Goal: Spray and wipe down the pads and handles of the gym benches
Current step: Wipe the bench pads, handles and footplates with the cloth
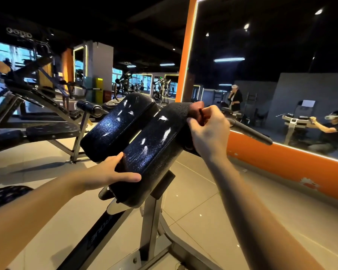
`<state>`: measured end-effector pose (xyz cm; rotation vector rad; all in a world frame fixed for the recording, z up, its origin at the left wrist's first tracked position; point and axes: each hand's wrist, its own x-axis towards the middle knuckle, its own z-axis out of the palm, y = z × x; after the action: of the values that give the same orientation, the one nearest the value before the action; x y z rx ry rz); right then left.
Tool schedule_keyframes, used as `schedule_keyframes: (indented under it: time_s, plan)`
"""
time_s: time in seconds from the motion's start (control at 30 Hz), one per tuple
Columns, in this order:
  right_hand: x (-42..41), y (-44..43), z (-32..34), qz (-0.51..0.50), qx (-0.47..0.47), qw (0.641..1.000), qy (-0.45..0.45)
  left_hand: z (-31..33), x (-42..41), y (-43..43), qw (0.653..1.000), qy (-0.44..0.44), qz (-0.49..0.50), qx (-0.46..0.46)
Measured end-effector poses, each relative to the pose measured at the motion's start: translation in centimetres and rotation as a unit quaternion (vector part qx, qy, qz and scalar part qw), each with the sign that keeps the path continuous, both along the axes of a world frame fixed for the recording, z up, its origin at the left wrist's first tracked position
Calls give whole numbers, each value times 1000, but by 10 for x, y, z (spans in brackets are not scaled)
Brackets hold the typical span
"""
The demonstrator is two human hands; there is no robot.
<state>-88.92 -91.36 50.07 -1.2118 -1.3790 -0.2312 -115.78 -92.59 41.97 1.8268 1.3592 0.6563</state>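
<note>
1. At the far left stands a low flat gym bench with dark padding on a grey steel frame, well apart from the hands.
2. The left hand rests on the near, lower end of the right pad. Its fingers lie nearly straight over the pad's corner and the thumb stretches along the lower edge.
3. The left pad is black, tilted up and away, and wet with fine droplets and white streaks. It lies just beside its twin, with a narrow gap between them.
4. The right pad bears the same droplets and white streaks. Both pads sit on top of a steel post that rises from the tiled floor.
5. A reddish-brown cloth lies bunched against the far, upper end of the right pad.
6. The right hand pinches that cloth, fingers curled round it and thumb on top, touching the pad's upper end.
7. A dark handle juts out to the right, just behind the right hand.
8. A large mirror in an orange frame fills the right side.
</note>
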Motion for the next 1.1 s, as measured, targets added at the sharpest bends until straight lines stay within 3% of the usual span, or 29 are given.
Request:
schedule_keyframes:
  time_s: [0.2, 0.33, 0.43, 0.57, 0.67, 0.73, 0.93, 1.03, 1.1]
  plan:
    - [-38, -55, -93, 92, -6, 987, -129, 9, 9, -12, 1000, -11, -22, 16]
    - [-8, -25, -48, 51, 62, 994, -68, 13, 10, -15, 1000, 2, -23, 16]
    - [1, 1, -13, -13, 44, 999, -26, 9, 9, -11, 1000, -15, -21, 10]
    - [-32, -21, -64, 43, 57, 997, -6, 3, 2, -1, 1000, -9, 2, 0]
    - [-58, -66, -132, 144, -32, 985, -89, -4, -3, 6, 1000, 4, 9, 9]
    - [-57, -82, -142, 202, -80, 969, -116, -3, -2, 5, 1000, 9, 7, 22]
    - [-24, -41, -66, 100, 33, 994, 3, -4, -1, 6, 1000, -10, -5, 15]
    - [-41, -44, -84, 98, 18, 995, 0, -5, -2, 7, 1000, -7, -9, 15]
    - [-47, -59, -111, 148, -6, 988, -32, -6, -2, 8, 1000, -2, -10, 15]
